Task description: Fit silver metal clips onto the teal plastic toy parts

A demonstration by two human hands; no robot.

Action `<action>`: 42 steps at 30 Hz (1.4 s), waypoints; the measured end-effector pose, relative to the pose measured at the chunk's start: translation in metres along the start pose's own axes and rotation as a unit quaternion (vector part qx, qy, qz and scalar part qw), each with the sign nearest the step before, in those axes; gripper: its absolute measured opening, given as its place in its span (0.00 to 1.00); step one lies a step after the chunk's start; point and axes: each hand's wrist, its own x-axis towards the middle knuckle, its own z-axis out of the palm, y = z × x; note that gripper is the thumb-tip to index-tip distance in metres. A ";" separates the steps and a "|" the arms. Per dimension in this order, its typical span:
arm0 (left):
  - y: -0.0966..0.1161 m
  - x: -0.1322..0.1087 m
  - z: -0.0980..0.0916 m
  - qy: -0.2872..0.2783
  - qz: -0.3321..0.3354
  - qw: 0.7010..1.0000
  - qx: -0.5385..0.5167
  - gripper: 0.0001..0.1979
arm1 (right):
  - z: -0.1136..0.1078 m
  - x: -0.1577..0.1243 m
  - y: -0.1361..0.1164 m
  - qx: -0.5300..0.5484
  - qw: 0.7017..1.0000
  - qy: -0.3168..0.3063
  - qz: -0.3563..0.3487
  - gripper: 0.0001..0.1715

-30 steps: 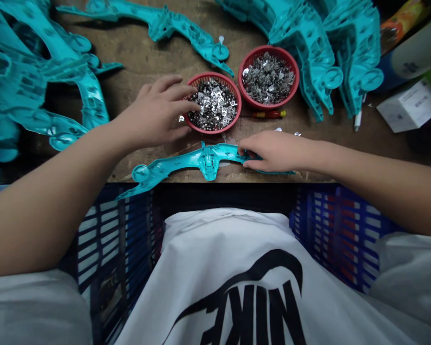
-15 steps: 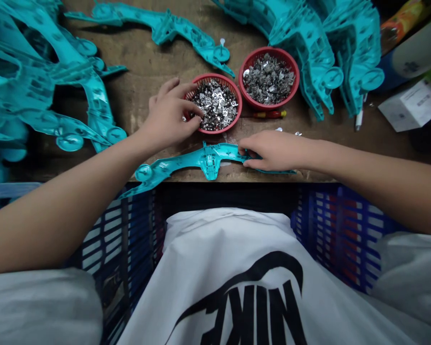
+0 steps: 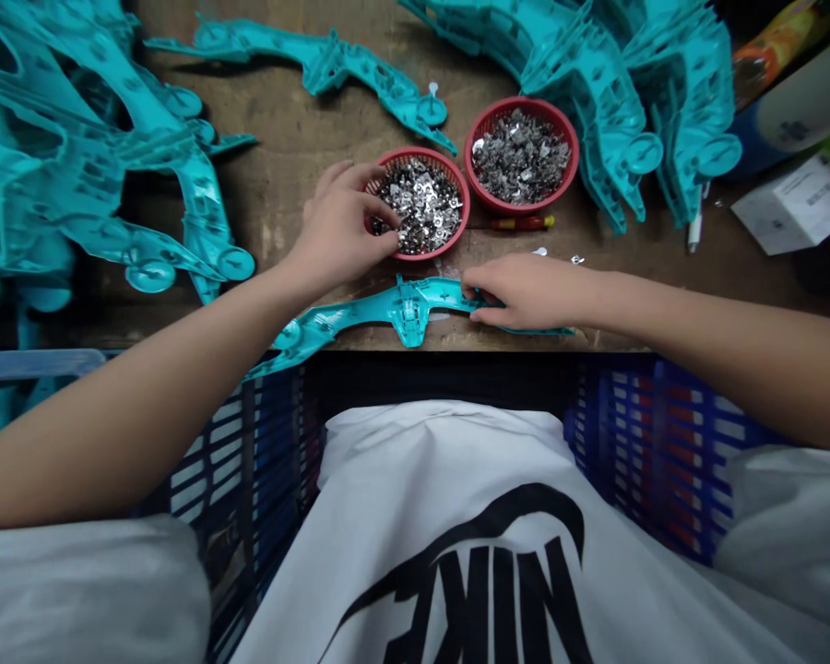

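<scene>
My left hand [image 3: 338,231] is over the red basket [image 3: 465,207], and my left fingers [image 3: 387,214] reach down to the little silver clips [image 3: 425,207] in it. Those fingers are bent and close together, but I cannot tell if they are pinching a clip. My right hand [image 3: 529,292] is clamped on one end of the long teal plastic part [image 3: 408,312], which lies flat near the edge of the wooden bench [image 3: 283,101].

A few things could go wrong. One tip of the part sticks out past the bench edge, so a hard push could tip it into the blue crate [image 3: 636,433] below. If my left hand bumps the basket, the clips could spill. The clips may have sharp edges that could poke me. The loose silver bits [image 3: 540,251] on the bench could get lost.

The long part is right under my right fingers [image 3: 488,309] and just below my left hand. The other red basket [image 3: 522,103] and big teal stacks [image 3: 581,92] are farther ahead.
</scene>
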 end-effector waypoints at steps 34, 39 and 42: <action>-0.040 0.019 0.007 0.111 0.032 0.993 -0.035 0.14 | 0.003 0.000 0.003 -0.006 1.000 -0.004 -0.007 0.13; -0.046 0.020 0.025 0.135 0.057 0.989 -0.009 0.15 | 0.003 0.000 0.002 -0.011 1.000 -0.014 0.000 0.13; -0.060 0.026 0.036 0.158 0.078 0.984 -0.013 0.15 | 0.003 0.000 0.003 -0.007 1.000 -0.009 -0.003 0.13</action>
